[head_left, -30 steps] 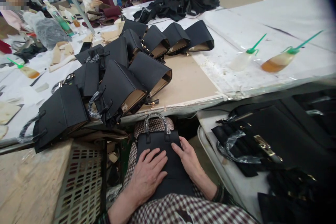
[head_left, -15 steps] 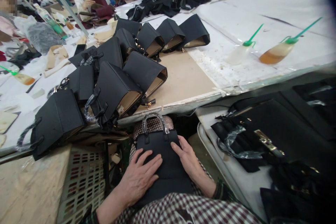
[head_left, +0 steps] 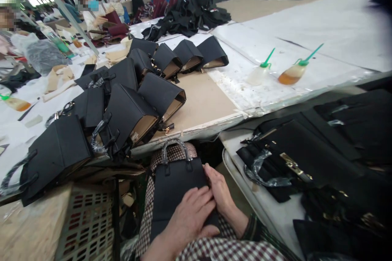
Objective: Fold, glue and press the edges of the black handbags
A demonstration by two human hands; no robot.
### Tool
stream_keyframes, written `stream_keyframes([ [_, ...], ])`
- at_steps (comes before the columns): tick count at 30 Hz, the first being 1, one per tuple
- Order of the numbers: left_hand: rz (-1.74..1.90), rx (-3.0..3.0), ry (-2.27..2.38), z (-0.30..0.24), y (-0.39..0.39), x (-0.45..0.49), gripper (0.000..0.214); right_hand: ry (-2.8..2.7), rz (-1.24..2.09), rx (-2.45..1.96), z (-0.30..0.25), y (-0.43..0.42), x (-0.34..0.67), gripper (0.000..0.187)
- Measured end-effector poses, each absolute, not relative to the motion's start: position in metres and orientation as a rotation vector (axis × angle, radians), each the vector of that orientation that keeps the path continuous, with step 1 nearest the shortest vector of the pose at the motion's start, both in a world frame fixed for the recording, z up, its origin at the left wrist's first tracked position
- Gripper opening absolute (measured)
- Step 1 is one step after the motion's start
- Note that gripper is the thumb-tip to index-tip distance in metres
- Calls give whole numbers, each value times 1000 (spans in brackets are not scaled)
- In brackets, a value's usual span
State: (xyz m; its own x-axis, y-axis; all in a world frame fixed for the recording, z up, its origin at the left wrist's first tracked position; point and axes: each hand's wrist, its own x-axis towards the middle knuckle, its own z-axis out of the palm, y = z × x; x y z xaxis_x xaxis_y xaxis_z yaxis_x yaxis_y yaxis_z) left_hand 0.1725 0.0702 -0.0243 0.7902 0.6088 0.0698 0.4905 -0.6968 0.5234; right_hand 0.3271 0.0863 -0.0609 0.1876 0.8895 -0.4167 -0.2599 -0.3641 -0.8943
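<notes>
A black handbag [head_left: 174, 187] lies on my lap with its face up and its two short handles [head_left: 177, 151], wrapped in clear film, pointing at the table. My left hand [head_left: 192, 216] rests flat on the lower right part of the bag's face, fingers stretched toward the right edge. Along that right edge lies my right hand [head_left: 222, 191], its fingers extended up by the top corner and its thumb hidden behind the left fingers. Neither hand wraps round the bag. Its underside is out of sight.
Several similar black bags [head_left: 128, 110] lie on the table before me. Two glue bottles [head_left: 290, 74] with green nozzles stand further right. More black bags [head_left: 321, 142] fill a white surface at my right. A plastic crate [head_left: 88, 220] is at my left. A person [head_left: 92, 18] sits across the table.
My left hand has slid right across the bag's face, up to my right hand. My right fingers have straightened along the edge. The view has shifted slightly.
</notes>
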Motion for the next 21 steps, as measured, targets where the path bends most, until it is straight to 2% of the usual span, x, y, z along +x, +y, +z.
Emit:
stream_keyframes([
  [2,412,2461,636,-26,61,167,53,-548,1495,-1318,-60,87,332,50],
  [4,541,2401,656,-26,55,161,39,-451,1576,-1206,-59,89,336,48],
  [9,741,2138,932,-22,50,157,33,-463,1618,-1117,-54,93,339,43],
  [16,651,1998,983,-18,51,162,27,-507,1588,-1157,-58,106,338,44],
  [21,606,2031,943,-22,52,162,31,-574,1450,-1291,-66,134,332,53],
])
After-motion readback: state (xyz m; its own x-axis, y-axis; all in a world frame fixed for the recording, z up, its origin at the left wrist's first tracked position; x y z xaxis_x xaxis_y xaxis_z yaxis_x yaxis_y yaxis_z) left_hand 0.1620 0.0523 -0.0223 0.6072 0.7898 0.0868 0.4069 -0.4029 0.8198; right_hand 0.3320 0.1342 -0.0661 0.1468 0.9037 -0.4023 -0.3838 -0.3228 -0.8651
